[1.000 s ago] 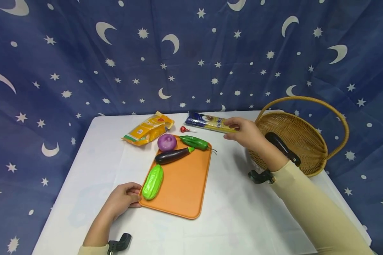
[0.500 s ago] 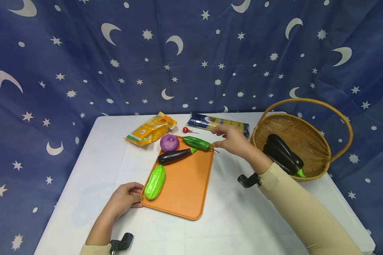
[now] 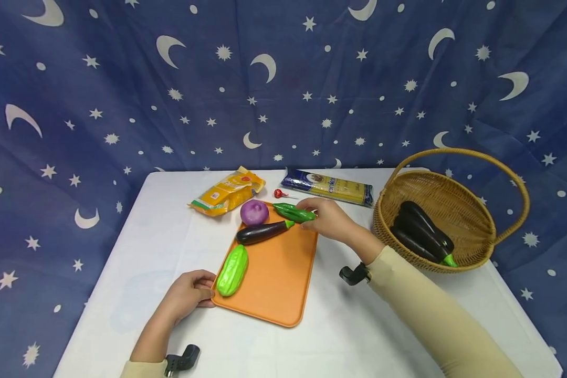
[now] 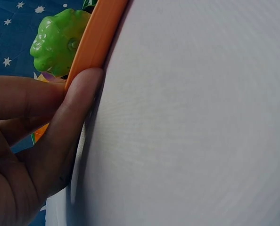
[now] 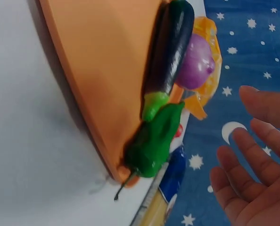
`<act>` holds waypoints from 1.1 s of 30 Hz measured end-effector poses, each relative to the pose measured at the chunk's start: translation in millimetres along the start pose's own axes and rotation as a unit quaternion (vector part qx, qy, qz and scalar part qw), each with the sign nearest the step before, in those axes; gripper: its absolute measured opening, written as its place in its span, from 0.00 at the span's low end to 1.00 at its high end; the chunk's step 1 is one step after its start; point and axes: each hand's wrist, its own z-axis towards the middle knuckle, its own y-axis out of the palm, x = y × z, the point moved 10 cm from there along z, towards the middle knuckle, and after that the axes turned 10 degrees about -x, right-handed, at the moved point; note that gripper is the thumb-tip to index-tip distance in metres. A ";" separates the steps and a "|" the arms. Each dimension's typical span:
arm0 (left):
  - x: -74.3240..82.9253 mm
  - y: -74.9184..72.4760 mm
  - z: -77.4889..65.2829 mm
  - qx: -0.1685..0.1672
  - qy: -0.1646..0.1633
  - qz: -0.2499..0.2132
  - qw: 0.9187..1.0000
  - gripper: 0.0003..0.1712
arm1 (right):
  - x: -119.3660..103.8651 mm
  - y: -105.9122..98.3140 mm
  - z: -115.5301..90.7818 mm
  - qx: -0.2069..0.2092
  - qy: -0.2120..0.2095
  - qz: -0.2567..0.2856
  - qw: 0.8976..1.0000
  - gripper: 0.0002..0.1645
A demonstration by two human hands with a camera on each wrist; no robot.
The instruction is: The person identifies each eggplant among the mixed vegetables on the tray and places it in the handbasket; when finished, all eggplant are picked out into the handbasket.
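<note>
On the white table lies an orange tray [image 3: 274,273]. My left hand [image 3: 189,294] pinches its near left corner; the left wrist view shows the thumb and fingers on the tray rim [image 4: 95,44]. At the tray's far right corner, my right hand [image 3: 328,218] is over the stem end of a green pepper [image 3: 293,212]. In the right wrist view its fingers are spread, apart from the pepper [image 5: 154,141]. A purple onion [image 3: 254,212], a dark eggplant [image 3: 264,232] and a light green ridged gourd [image 3: 232,270] also rest on the tray.
A wicker basket [image 3: 482,231] with dark eggplants [image 3: 422,228] inside stands at the right. Behind the tray lie a yellow packet [image 3: 229,191], a red lollipop [image 3: 278,193] and a blue-and-yellow pasta bag [image 3: 328,187]. A starry blue cloth [image 3: 283,121] hangs behind the table.
My right hand has moved left from in front of the basket and pasta bag to the green pepper. The left hand keeps its hold on the tray corner. The view has shifted slightly.
</note>
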 end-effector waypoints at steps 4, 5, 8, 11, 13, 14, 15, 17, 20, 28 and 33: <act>-0.9 -1.9 -0.4 0.003 0.000 -0.002 1.000 0.21 | -4.3 12.1 8.7 -0.015 -0.001 0.002 1.000 0.29; -1.2 -2.4 -0.4 0.003 0.000 -0.003 1.000 0.21 | -5.7 14.9 10.9 -0.017 -0.003 0.000 1.000 0.28; -1.6 -3.4 -0.9 0.002 0.002 -0.006 1.000 0.21 | -10.2 22.7 17.0 -0.024 -0.018 -0.004 1.000 0.28; -0.8 -3.6 -1.3 0.001 0.005 -0.008 1.000 0.21 | -14.7 29.1 22.4 -0.027 -0.032 -0.011 0.999 0.27; -0.3 -3.1 -1.5 0.000 0.006 -0.010 1.000 0.21 | -16.4 33.6 26.0 -0.030 -0.035 -0.014 0.999 0.27; -0.2 -2.7 -1.4 -0.001 0.006 -0.011 1.000 0.20 | -17.4 35.8 27.8 -0.032 -0.037 -0.018 0.999 0.27; 0.0 -2.3 -1.3 0.000 0.007 -0.012 1.000 0.20 | -18.1 38.3 29.5 -0.035 -0.038 -0.022 0.998 0.28; 0.1 -1.4 -1.2 -0.001 0.007 -0.015 1.000 0.20 | -18.9 43.3 33.1 -0.040 -0.038 -0.030 0.998 0.29; 0.1 -0.6 -1.3 0.001 0.006 -0.017 1.000 0.19 | -22.0 50.3 38.3 -0.046 -0.045 -0.052 0.997 0.30; -0.6 -2.8 -2.4 0.011 0.004 -0.007 1.000 0.19 | -29.4 65.4 54.3 -0.053 -0.058 -0.090 0.993 0.29; -1.4 -3.4 -1.8 0.014 0.005 -0.005 1.000 0.19 | -28.5 73.7 61.2 -0.059 -0.055 -0.097 0.992 0.29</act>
